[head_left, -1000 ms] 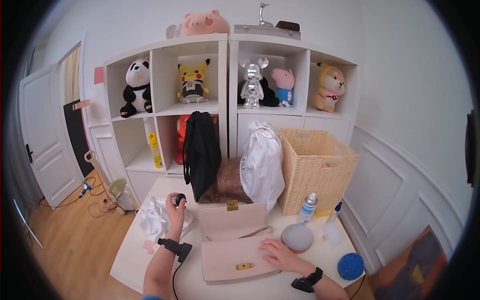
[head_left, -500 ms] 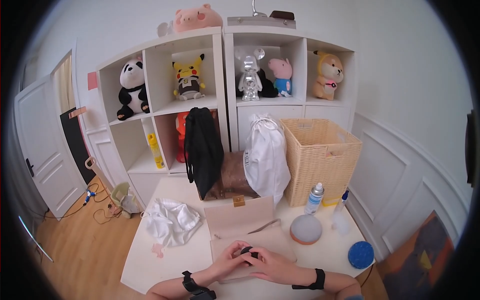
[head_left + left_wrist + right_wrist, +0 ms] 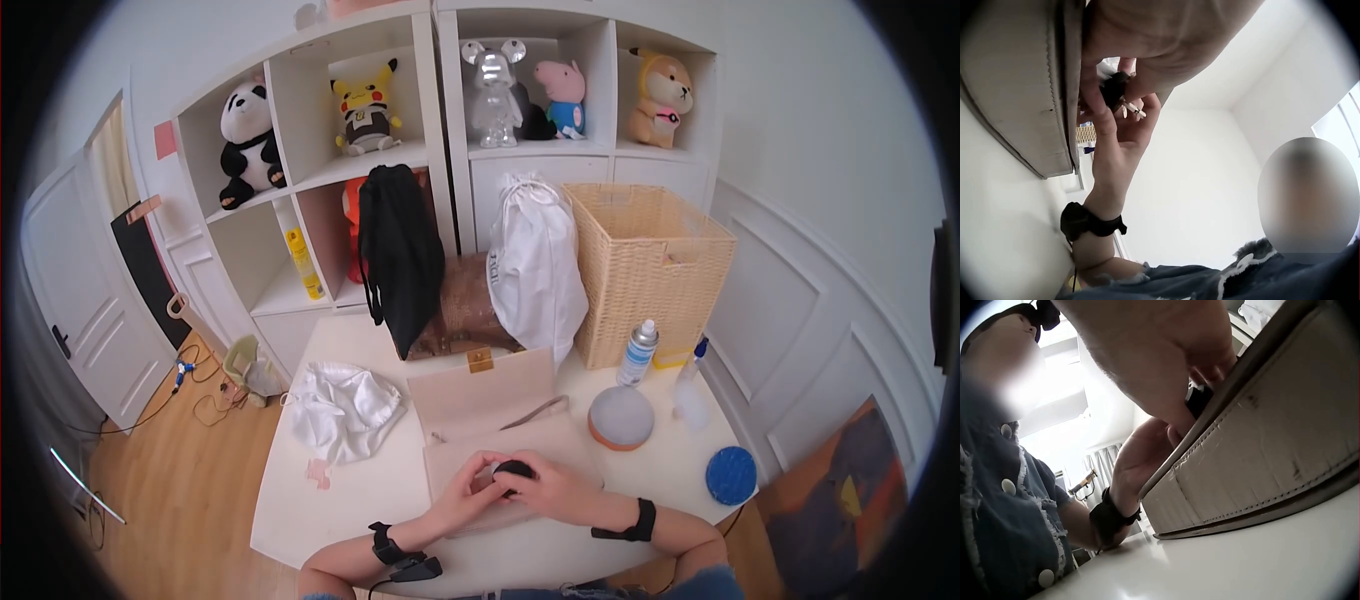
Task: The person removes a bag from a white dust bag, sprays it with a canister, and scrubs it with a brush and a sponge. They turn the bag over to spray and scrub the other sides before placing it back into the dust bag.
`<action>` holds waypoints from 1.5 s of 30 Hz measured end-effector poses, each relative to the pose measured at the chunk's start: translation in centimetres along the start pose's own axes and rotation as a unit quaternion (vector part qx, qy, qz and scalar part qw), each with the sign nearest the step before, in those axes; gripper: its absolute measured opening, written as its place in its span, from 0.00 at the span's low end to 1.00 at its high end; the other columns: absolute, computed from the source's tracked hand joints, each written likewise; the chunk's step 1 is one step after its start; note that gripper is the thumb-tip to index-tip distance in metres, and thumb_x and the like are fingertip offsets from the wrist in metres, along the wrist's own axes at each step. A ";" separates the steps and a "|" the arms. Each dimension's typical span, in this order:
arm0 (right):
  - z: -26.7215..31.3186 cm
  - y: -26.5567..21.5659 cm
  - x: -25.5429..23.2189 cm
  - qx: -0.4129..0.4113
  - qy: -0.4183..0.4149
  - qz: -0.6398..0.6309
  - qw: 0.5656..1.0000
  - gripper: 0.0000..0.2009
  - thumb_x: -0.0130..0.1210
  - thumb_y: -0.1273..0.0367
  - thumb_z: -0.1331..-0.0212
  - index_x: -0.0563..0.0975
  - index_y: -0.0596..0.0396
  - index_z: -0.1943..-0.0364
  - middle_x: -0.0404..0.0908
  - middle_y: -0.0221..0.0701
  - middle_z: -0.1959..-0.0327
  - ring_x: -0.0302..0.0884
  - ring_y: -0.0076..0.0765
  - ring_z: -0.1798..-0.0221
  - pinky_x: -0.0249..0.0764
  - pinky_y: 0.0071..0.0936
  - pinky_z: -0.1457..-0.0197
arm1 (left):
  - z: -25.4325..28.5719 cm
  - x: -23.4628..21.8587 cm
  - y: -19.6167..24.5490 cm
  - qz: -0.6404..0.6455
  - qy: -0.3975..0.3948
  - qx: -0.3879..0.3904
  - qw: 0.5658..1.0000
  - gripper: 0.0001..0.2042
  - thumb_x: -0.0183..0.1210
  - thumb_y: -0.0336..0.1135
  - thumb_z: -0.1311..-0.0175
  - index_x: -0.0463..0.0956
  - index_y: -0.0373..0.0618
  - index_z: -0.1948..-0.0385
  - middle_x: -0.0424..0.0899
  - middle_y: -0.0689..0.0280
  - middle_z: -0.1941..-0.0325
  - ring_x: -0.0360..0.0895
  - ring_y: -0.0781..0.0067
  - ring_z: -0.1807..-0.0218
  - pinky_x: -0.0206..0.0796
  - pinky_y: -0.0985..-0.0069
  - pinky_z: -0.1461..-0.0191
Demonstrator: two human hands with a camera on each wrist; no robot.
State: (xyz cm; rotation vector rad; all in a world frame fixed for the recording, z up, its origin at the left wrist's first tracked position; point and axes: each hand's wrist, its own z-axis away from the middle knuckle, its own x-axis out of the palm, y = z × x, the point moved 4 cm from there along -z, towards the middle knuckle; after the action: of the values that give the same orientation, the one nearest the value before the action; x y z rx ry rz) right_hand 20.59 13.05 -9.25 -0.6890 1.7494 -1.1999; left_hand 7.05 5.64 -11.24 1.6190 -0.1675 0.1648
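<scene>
Both hands meet low over a pale pink handbag (image 3: 470, 397), its flap raised with a gold clasp (image 3: 481, 360) at the top. Between them is a small round black tin (image 3: 515, 468), with a silver piece (image 3: 1135, 110) jutting from its side in the left wrist view. My left hand (image 3: 463, 497) grips the tin from the left with bent fingers. Over its top and right side curl the fingers of my right hand (image 3: 562, 490). The bag's stitched side (image 3: 1260, 450) fills much of the right wrist view.
A white cloth pouch (image 3: 345, 412) lies left of the bag. To the right are a grey-topped round sponge (image 3: 621, 416), a spray can (image 3: 637, 353) and a blue round pad (image 3: 731, 475). Behind stand a black drawstring bag (image 3: 400, 260), a white one (image 3: 538, 265) and a wicker basket (image 3: 650, 290).
My left hand has brought the black tin from above the white pouch to over the handbag. My right hand has left the bag's right edge and taken hold of the tin too. The view tilts downward.
</scene>
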 end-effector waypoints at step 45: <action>0.8 2.3 -10.5 0.011 -0.053 0.154 0.987 0.21 0.64 0.71 0.50 0.75 0.55 0.49 0.75 0.31 0.62 0.73 0.28 0.64 0.71 0.21 0.65 | 0.7 2.6 1.1 -0.336 -0.125 0.103 0.928 0.05 0.60 0.30 0.40 0.78 0.40 0.73 0.78 0.62 0.77 0.73 0.67 0.80 0.65 0.74 0.77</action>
State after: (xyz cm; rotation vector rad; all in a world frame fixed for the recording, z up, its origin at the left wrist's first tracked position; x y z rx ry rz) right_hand 26.21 22.11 -7.77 -0.4400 1.6796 -0.9519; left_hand 9.39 4.90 -9.68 1.8147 0.2231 -0.5706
